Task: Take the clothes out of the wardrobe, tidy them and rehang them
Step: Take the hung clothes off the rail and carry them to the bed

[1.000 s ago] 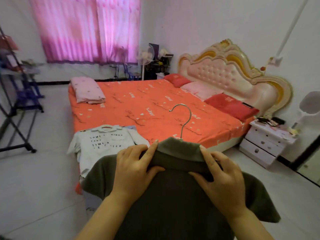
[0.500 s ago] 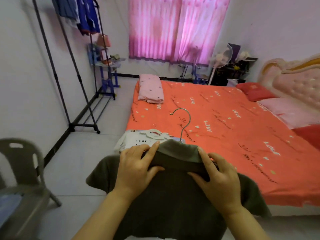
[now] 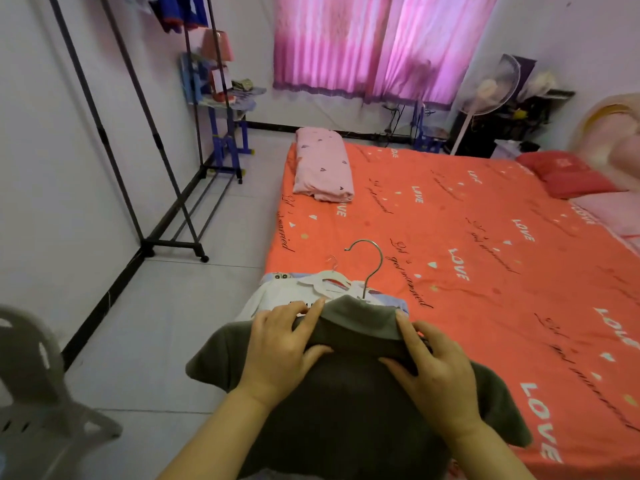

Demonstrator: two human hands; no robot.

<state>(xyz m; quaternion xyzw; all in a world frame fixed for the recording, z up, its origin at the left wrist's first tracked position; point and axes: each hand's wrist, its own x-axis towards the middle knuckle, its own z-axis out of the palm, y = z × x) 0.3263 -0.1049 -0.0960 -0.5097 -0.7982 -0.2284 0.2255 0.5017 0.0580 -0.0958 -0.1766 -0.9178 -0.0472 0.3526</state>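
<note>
An olive-green short-sleeved top [image 3: 346, 403] hangs on a hanger whose metal hook [image 3: 369, 263] sticks up above the collar. My left hand [image 3: 280, 348] grips the collar at its left side. My right hand [image 3: 433, 368] grips the collar at its right side. Behind the top, a white printed shirt [image 3: 273, 296] on a white hanger [image 3: 329, 275] lies on the corner of the orange bed [image 3: 467, 258]. A black clothes rack [image 3: 138, 150] stands along the left wall, with blue clothes [image 3: 180, 12] hanging at its top.
A folded pink blanket [image 3: 323, 164] lies on the bed's far left. A grey plastic chair [image 3: 38, 382] stands at the lower left. A standing fan [image 3: 485, 88] and a blue shelf [image 3: 221, 109] stand near the pink curtains [image 3: 374, 46]. Pale floor lies between rack and bed.
The view has swung left, from the headboard and nightstand toward the clothes rack and chair. Both hands keep the same hold on the green top's collar.
</note>
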